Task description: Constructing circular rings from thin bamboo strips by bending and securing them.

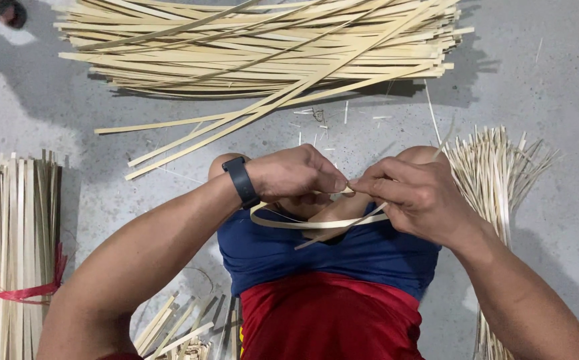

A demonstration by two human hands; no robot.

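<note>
Left hand [296, 175] and right hand [415, 199] meet above the knees, both pinched shut on one thin bamboo strip [316, 223], which loops down across the blue shorts [369, 257]. A black wristband [241, 181] sits on the left wrist. A large strip pile [256, 47] lies on the concrete floor [543, 93] ahead; a red-tied bundle [26, 247] lies at left.

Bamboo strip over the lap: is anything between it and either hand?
Nothing visible. The left hand and the right hand both pinch the bamboo strip directly where their fingers meet; its loop hangs free over the blue shorts.
</note>
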